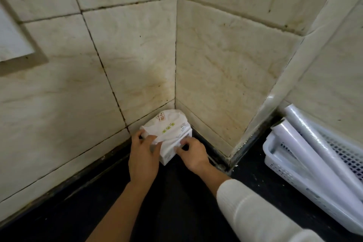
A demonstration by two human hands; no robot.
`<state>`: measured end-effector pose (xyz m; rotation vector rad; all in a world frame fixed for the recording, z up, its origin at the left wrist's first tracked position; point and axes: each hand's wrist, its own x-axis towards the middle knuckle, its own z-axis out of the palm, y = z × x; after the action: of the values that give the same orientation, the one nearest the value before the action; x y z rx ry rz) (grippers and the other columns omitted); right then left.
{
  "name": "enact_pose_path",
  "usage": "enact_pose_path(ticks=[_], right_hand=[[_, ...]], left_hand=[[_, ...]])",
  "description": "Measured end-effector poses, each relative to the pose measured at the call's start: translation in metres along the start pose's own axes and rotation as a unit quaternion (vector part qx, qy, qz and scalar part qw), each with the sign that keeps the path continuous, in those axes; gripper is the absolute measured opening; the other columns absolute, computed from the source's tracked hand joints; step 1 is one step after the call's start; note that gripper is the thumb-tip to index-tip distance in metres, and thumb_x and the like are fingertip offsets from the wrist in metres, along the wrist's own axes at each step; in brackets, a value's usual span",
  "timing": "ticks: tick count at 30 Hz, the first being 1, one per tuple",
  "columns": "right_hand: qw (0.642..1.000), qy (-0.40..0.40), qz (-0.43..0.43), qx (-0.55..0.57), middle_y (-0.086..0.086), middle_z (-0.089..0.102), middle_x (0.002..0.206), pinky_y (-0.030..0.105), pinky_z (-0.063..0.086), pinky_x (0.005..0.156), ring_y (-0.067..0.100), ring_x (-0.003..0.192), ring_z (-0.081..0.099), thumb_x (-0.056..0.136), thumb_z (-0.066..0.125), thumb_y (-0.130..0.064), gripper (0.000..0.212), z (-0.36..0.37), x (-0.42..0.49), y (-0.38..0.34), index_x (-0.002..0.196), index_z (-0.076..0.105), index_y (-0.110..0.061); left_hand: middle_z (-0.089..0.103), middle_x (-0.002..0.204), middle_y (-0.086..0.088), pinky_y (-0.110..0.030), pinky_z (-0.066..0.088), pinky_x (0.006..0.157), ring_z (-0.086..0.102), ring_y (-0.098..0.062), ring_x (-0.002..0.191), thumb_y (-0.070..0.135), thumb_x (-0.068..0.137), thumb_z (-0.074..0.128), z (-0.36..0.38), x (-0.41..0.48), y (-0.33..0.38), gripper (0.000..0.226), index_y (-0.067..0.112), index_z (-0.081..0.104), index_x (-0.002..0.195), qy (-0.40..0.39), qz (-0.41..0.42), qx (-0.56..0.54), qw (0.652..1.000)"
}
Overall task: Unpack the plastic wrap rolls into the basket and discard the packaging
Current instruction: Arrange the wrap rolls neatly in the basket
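Observation:
A white printed plastic packaging bag (169,125) lies bunched on top of a white box (167,155) in the corner where two tiled walls meet. My left hand (143,149) grips the crumpled bag at its left side. My right hand (191,152) pinches the bag's right edge against the box. At the far right, a white perforated basket (290,175) stands on the dark counter with three plastic wrap rolls (306,149) lying in it, leaning toward the wall.
Cream tiled walls (225,61) close in the corner on both sides, and a protruding wall column (279,96) separates the corner from the basket. The counter (176,202) is black. A white framed panel (13,45) sits on the left wall.

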<state>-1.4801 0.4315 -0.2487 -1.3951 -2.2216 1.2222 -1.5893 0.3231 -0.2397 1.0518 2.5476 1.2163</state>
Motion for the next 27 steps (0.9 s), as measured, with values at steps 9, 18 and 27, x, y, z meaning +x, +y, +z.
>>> enact_pose_path(ticks=[9, 18, 27], right_hand=[[0.997, -0.077, -0.024, 0.022, 0.005, 0.056, 0.14, 0.023, 0.037, 0.102, 0.019, 0.129, 0.051, 0.09, 0.066, -0.026, 0.051, -0.046, -0.028, 0.019, 0.136, 0.053, -0.009], [0.997, 0.06, -0.04, -0.041, -0.004, 0.065, 0.085, 0.024, 0.047, 0.075, 0.01, 0.079, 0.061, 0.087, 0.063, -0.02, 0.004, -0.177, -0.125, 0.092, 0.085, 0.067, -0.021], [0.984, 0.148, 0.067, -0.078, 0.0, 0.068, 0.096, 0.028, 0.048, 0.079, 0.017, 0.089, 0.062, 0.088, 0.061, -0.019, 0.015, -0.298, -0.145, 0.171, 0.101, 0.067, -0.014]], left_hand=[[0.026, 0.149, -0.017, -0.048, 0.038, 0.105, 0.026, -0.033, 0.132, 0.022, 0.091, 0.06, -0.008, -0.024, 0.034, 0.051, 0.016, 0.041, 0.138, 0.023, 0.014, 0.066, 0.997], [0.038, 0.144, -0.014, -0.04, 0.031, 0.111, 0.03, -0.027, 0.134, 0.008, 0.09, 0.056, 0.061, -0.12, 0.129, 0.039, 0.011, 0.051, 0.129, -0.068, 0.14, 0.005, 0.988], [0.016, 0.159, -0.011, -0.037, 0.011, 0.122, 0.008, -0.023, 0.149, 0.027, 0.1, 0.039, 0.16, -0.156, 0.221, 0.051, 0.012, 0.029, 0.148, -0.223, 0.211, 0.063, 0.95]])
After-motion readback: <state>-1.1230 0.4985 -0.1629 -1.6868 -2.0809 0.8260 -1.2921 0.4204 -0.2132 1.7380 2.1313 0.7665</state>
